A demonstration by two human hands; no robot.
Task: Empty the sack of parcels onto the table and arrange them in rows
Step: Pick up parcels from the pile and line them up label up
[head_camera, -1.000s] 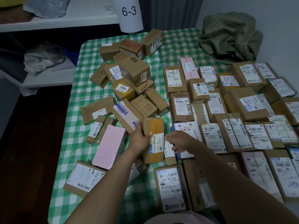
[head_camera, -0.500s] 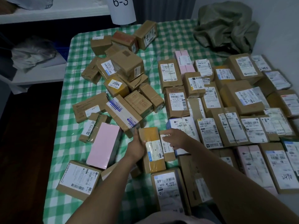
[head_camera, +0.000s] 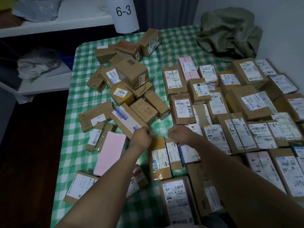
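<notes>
The yellow-brown parcel (head_camera: 158, 159) lies flat on the green checked table (head_camera: 174, 40), beside a narrow brown parcel (head_camera: 172, 153) at the left end of the near row. My left hand (head_camera: 141, 137) is curled just beyond it, against the near end of a long blue-labelled parcel (head_camera: 128, 119) at the edge of the loose pile (head_camera: 130, 76). Its fingers are hidden. My right hand (head_camera: 178, 134) hovers curled over a white-labelled parcel (head_camera: 189, 150), holding nothing I can see. Rows of label-up parcels (head_camera: 238, 112) fill the right half.
The crumpled green sack (head_camera: 228, 32) lies at the back right corner by the wall. A pink parcel (head_camera: 110, 153) and a flat labelled box (head_camera: 80, 186) sit near the left table edge. White shelves (head_camera: 49, 18) and a sign reading 6-3 (head_camera: 124, 12) stand behind.
My left hand has set the yellow-brown parcel down in the row and moved forward to the blue-labelled parcel. My right hand has lifted off the narrow parcel.
</notes>
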